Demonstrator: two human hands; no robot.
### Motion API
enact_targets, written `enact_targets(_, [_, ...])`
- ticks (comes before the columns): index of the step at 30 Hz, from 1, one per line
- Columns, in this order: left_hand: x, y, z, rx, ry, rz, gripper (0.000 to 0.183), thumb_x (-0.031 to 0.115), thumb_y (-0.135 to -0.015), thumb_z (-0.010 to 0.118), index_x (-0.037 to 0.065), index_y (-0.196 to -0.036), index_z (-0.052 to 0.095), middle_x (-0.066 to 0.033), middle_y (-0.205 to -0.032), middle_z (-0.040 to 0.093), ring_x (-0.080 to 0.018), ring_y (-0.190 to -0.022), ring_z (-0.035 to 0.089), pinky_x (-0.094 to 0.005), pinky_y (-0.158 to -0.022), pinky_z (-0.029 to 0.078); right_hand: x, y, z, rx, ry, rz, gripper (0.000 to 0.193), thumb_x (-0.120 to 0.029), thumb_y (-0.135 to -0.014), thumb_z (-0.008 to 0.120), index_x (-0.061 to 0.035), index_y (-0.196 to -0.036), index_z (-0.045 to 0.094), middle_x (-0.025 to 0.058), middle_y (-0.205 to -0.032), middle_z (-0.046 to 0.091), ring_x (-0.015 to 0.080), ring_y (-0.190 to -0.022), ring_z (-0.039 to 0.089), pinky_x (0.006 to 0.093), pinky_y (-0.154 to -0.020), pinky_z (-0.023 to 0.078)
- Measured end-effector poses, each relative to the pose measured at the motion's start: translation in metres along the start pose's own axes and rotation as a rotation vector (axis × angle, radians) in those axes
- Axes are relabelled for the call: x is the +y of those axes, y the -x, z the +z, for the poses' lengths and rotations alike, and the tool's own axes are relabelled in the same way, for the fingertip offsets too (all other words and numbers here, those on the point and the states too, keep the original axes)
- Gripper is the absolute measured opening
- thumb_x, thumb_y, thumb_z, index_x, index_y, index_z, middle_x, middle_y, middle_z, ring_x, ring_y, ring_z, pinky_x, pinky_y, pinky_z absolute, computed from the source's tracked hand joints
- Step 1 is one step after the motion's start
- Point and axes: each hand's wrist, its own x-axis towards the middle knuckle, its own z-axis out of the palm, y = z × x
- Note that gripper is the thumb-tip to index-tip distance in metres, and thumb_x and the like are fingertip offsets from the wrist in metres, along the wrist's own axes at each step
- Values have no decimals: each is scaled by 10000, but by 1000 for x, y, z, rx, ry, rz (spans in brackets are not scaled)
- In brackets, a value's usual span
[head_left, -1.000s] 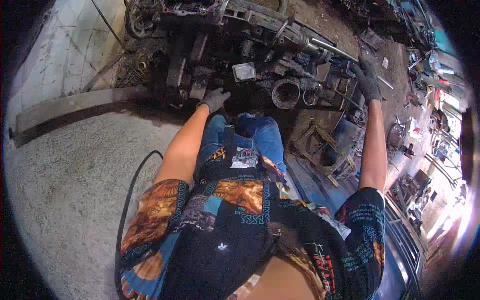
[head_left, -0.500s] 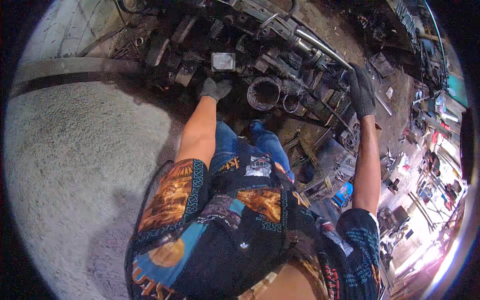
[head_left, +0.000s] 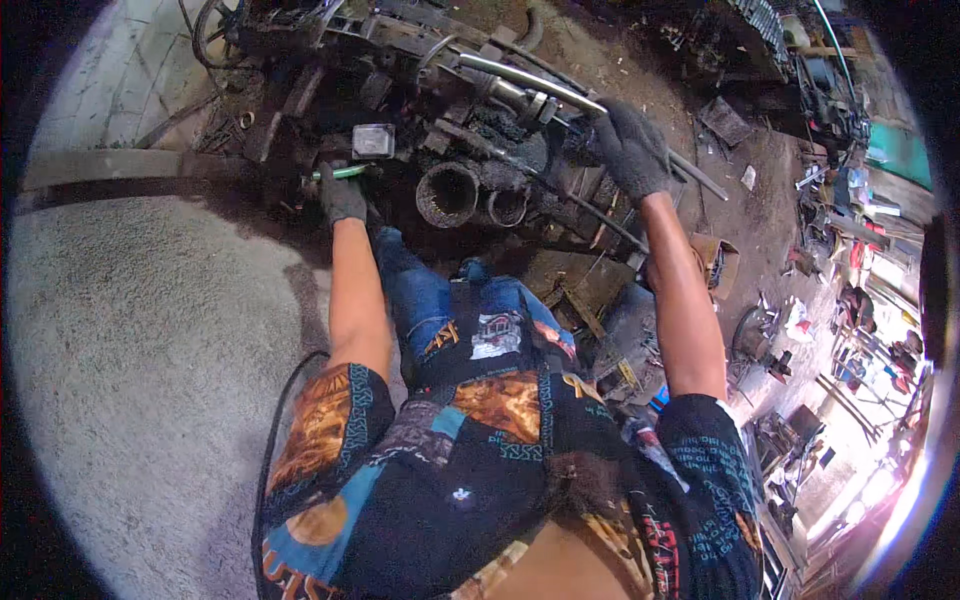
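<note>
Both my hands wear dark grey gloves. My left hand (head_left: 344, 196) is closed around a slim green stick-like piece (head_left: 345, 172), which shows across its fingers beside the machine's near side. Just beyond it sits a small silvery rectangular tin (head_left: 374, 141). My right hand (head_left: 632, 152) is wrapped over the right end of a shiny metal bar (head_left: 530, 82), which runs along the dark, greasy machine (head_left: 400, 40). Its fingertips are partly hidden. Between my hands stand a wide round metal can (head_left: 447, 196) and a smaller round one (head_left: 507, 207).
A pale rough-surfaced slab (head_left: 170, 310) fills the left, with a flat beam (head_left: 130, 170) along its far edge. A cardboard box (head_left: 712, 262) stands right of my right forearm. Scrap metal and tools litter the ground at right. A thin bar (head_left: 700, 176) sticks out past my right hand.
The view has shifted, so the machine, tin and cans appear farther left. The green piece now shows in my left hand; before, none was visible there. My right hand stays at the bar's end.
</note>
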Motion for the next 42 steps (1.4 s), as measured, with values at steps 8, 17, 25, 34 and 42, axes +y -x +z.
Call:
enact_targets(8, [50, 151, 68, -127, -1251, 636, 333, 241, -952, 650, 11, -1189, 615, -135, -1136, 673, -275, -1028, 631, -417, -913, 466, -2, -7, 2, 49, 30, -31, 418, -462, -921, 540, -118, -1089, 708, 187, -996, 699, 399, -924, 657, 508, -799, 498])
enact_targets(17, [55, 116, 43, -249, -1644, 1202, 374, 225, -1017, 508, -7, -1305, 564, -203, -1218, 636, -351, -1155, 583, -432, -990, 466, 27, -1, 13, 189, -40, -147, 476, -450, -935, 518, -96, -1219, 661, 181, -1106, 688, 395, -1062, 619, 485, -899, 472])
enact_targets(25, [68, 157, 50, -292, -1641, 624, 622, 320, -959, 583, -32, -1443, 413, -281, -1462, 434, -410, -1338, 442, -426, -1136, 335, 22, 26, -29, -26, 14, -44, 457, -352, -941, 566, -113, -1330, 591, 178, -1274, 624, 351, -1218, 553, 471, -1064, 374])
enact_targets(34, [64, 177, 52, -340, -1854, 766, 749, 319, -951, 581, -53, -1517, 262, -296, -1578, 232, -429, -1457, 262, -441, -1202, 227, 80, 50, -13, 244, 56, -141, 442, -311, -890, 599, -135, -1295, 611, 148, -1234, 643, 355, -1156, 569, 498, -998, 395])
enact_targets(42, [61, 192, 53, -312, -1938, 712, 782, 291, -935, 604, -36, -1536, 226, -285, -1597, 189, -423, -1475, 222, -437, -1211, 207, 63, 53, -22, 242, 104, -67, 419, -330, -874, 596, -146, -1249, 629, 144, -1115, 662, 361, -1085, 589, 519, -931, 425])
